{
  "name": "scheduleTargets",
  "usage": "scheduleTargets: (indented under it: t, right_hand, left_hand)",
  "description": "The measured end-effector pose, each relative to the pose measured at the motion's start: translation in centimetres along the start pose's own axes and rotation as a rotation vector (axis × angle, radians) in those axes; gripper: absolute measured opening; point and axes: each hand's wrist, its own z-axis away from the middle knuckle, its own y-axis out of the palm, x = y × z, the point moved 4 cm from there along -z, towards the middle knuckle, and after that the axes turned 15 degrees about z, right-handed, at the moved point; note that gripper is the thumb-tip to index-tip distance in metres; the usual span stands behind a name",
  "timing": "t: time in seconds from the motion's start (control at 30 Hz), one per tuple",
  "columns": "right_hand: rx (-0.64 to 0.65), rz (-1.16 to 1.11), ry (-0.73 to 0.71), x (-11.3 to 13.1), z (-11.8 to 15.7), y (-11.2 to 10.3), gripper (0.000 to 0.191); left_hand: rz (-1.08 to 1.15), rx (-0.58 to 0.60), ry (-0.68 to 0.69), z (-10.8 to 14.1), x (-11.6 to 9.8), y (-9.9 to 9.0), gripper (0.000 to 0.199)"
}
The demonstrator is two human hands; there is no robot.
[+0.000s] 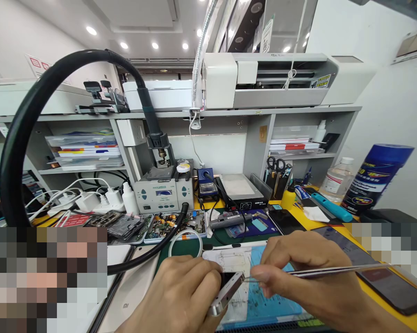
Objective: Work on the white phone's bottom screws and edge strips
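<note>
My left hand (pixel 182 289) is wrapped round a small smartphone (pixel 228 292), held tilted so that its silver edge faces up. Much of the phone is hidden by the fingers. Metal tweezers (pixel 336 270) are pinched in my right hand (pixel 295 270), their tips at the phone's near corner; whether they touch it I cannot tell. Beneath both hands is a blue and white work mat (pixel 276 303), stained and dotted with dark specks.
Behind stand a rework station (pixel 163 194), a tray of circuit boards (pixel 175 224) and a hot plate (pixel 245 187). A black hose (pixel 12 152) arches at the left. Phones (pixel 395 289) lie right; a blue spray can (pixel 376 180) stands behind them. A pale phone back (pixel 133 286) lies left.
</note>
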Motion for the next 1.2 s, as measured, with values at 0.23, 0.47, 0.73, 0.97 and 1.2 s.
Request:
scheduleTargets:
  t: [0.23, 0.47, 0.73, 0.97, 1.2]
  right_hand:
    - [0.016, -0.005, -0.030, 0.6, -0.2, -0.2, 0.028]
    - [0.096, -0.003, -0.061, 0.5, 0.0, -0.5, 0.023]
    - [0.207, 0.058, -0.052, 0.9, -0.2, 0.6, 0.028]
    - [0.172, 0.017, 0.023, 0.4, -0.4, 0.6, 0.028]
    - [0.142, -0.099, 0.069, 0.6, -0.7, 0.0, 0.032]
  left_hand:
    - [0.022, -0.017, -0.018, -0.1, -0.2, -0.2, 0.007]
    - [0.033, 0.002, -0.088, -0.4, -0.6, -0.4, 0.005]
    - [0.065, 0.059, -0.081, -0.5, -0.7, 0.1, 0.012]
    - [0.057, 0.010, -0.089, -0.4, -0.7, 0.0, 0.008]
    - [0.054, -0.045, -0.096, 0.0, -0.5, -0.1, 0.004]
